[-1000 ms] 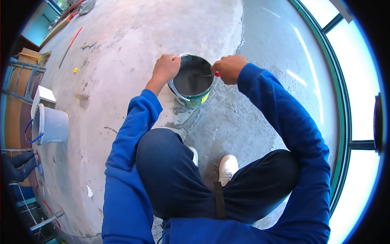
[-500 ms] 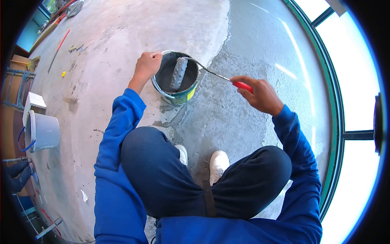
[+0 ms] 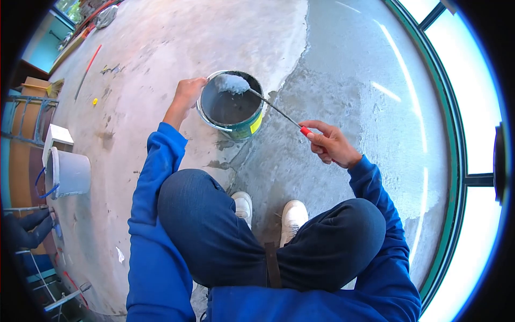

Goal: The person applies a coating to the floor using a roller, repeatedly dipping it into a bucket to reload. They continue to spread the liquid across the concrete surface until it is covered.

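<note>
A dark green bucket [image 3: 240,132] with a yellow label stands on the floor in front of me, holding grey liquid. My left hand [image 3: 189,92] is closed at its left edge, where the white wire handle runs along the rim. In my right hand [image 3: 331,144] is the red grip of a paint roller [image 3: 275,109], fingers wrapped round it. The roller's metal rod slants up and left over the rim. Its pale, coated sleeve [image 3: 233,84] lies over the far part of the bucket's opening, above the grey liquid.
Wet grey coating [image 3: 343,80] covers the floor on the right, beside a glazed frame [image 3: 456,134]. Bare pale concrete [image 3: 150,64] lies on the left. A grey bucket [image 3: 72,173] and a white box [image 3: 58,138] stand far left, with a red-ended pole [image 3: 92,61] beyond.
The roller sleeve has turned from upright in the bucket to lying crosswise near the far rim. My right hand has shifted slightly down and turned the grip; my left hand stays at the bucket.
</note>
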Available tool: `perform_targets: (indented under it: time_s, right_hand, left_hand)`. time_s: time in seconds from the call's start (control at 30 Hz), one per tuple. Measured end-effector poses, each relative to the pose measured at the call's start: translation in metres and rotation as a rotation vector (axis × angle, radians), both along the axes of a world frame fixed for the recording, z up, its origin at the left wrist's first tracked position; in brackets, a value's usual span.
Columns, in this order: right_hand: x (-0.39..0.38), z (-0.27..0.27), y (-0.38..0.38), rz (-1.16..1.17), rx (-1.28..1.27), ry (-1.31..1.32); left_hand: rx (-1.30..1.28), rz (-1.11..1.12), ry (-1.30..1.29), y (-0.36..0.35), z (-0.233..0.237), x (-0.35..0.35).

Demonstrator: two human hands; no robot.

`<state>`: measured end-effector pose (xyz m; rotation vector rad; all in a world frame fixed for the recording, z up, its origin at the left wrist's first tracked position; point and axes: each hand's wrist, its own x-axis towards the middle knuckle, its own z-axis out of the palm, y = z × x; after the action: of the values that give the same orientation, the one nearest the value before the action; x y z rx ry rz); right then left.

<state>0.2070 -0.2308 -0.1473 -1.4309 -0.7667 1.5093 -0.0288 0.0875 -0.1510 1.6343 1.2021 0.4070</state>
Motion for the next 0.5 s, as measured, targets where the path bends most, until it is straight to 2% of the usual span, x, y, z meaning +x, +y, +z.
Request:
perform_targets:
  time_s: [0.13,0.33,0.43,0.5]
  right_hand:
    - [-0.005,-0.011,-0.001,-0.031,-0.021,0.19]
    - [-0.007,-0.012,-0.001,-0.038,-0.036,0.138]
    - [-0.01,-0.017,-0.002,-0.024,0.009,-0.037]
    - [-0.018,-0.028,-0.004,-0.038,0.182,-0.344]
  left_hand:
    - [0.004,0.024,-0.011,0.003,-0.006,0.001]
    - [0.017,0.042,-0.002,-0.001,-0.003,0.003]
    - [0.024,0.02,-0.01,0.002,-0.006,0.001]
    - [0.025,0.001,-0.013,0.003,-0.007,-0.001]
